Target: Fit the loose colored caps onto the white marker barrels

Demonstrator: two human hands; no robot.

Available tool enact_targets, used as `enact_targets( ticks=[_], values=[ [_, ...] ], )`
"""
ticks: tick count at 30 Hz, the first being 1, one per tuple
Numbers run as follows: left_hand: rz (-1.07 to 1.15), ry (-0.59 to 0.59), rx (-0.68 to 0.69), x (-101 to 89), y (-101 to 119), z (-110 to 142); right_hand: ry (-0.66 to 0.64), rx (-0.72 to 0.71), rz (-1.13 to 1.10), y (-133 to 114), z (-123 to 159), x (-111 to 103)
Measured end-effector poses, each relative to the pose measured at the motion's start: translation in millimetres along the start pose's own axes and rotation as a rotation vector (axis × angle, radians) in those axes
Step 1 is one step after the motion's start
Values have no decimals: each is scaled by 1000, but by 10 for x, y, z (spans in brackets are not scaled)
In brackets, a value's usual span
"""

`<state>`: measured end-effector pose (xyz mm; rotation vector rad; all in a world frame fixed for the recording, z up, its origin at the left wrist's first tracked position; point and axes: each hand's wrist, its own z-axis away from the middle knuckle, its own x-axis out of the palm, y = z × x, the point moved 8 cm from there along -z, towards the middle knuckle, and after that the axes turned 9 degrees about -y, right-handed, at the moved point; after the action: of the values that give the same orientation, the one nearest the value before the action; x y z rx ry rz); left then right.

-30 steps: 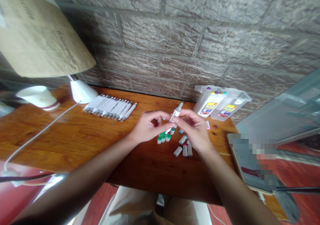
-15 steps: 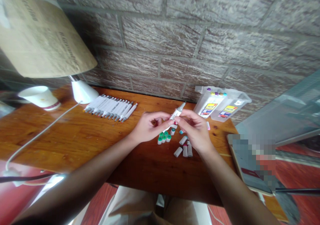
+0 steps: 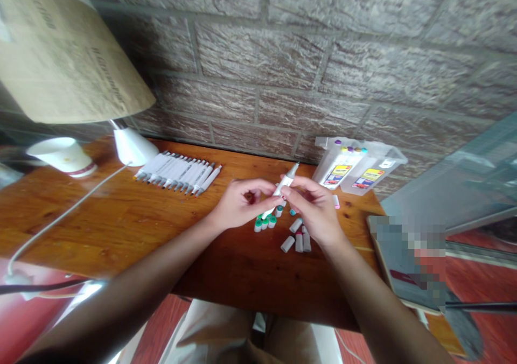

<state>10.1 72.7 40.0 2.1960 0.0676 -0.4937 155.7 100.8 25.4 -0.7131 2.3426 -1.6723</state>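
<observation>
Both hands pinched on one white plastic marker (image 3: 281, 186), held tilted above the wooden table (image 3: 121, 224): left hand (image 3: 238, 205) closed on the lower barrel, right hand (image 3: 317, 210) closed near the middle, uncapped tip pointing up toward the wall.

Loose caps (image 3: 297, 237), short grey cylinders, lying on the table under the hands; beside them, green-ended caps (image 3: 265, 223) standing upright.

Row of markers (image 3: 177, 173), white with grey caps, side by side at the back left.

Clear plastic case (image 3: 359, 165) by the rough brick wall (image 3: 283, 57), with yellow labels too small to read.

White lamp base (image 3: 133, 147) with cord.
</observation>
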Motion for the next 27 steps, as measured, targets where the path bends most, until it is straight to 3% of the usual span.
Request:
enact_targets(
  ticks=[8,13,27],
  values=[
    [148,-132,-68,98,-24,15,-1,34,-79,88,2,-38],
    [184,-150,-116,115,-90,19,-8,43,-60,105,-1,-34],
    [164,-144,-88,114,-54,20,-21,43,-61,101,0,-29]
  ],
)
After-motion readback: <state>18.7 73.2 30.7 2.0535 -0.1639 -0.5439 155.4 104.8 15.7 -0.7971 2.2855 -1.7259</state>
